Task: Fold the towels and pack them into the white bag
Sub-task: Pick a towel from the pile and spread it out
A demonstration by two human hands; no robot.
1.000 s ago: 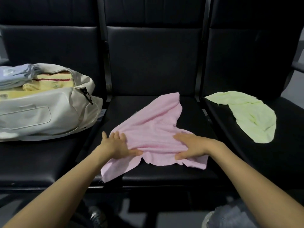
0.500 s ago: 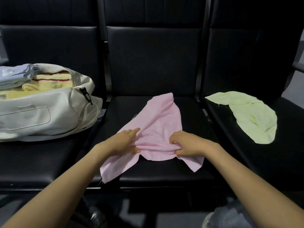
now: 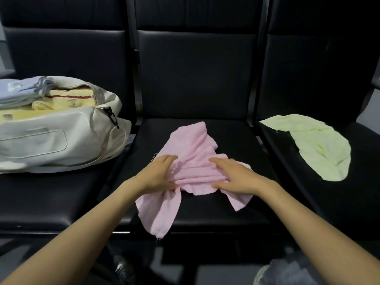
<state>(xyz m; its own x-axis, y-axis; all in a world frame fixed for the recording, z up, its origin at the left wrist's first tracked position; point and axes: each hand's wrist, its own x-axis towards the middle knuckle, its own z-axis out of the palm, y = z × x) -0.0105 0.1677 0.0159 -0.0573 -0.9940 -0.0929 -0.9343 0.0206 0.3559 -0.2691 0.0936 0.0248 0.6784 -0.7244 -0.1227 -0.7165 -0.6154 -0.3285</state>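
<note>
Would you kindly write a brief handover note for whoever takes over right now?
Left hand and right hand: both lie on the crumpled pink towel, fingers straight, on the middle black seat.
Done: folded yellow towel and pale blue towel sit in the open white bag on the left seat.
Left: fold and pack the pink towel, then the light green towel on the right seat.

Three black padded seats stand in a row (glossy, with tall backrests (image 3: pixel 195 75)): the middle seat (image 3: pixel 207 210) beneath both hands, the left seat (image 3: pixel 51 192) outward of the left hand (image 3: pixel 158 174), the right seat (image 3: pixel 349 202) outward of the right hand (image 3: pixel 236 176).
</note>
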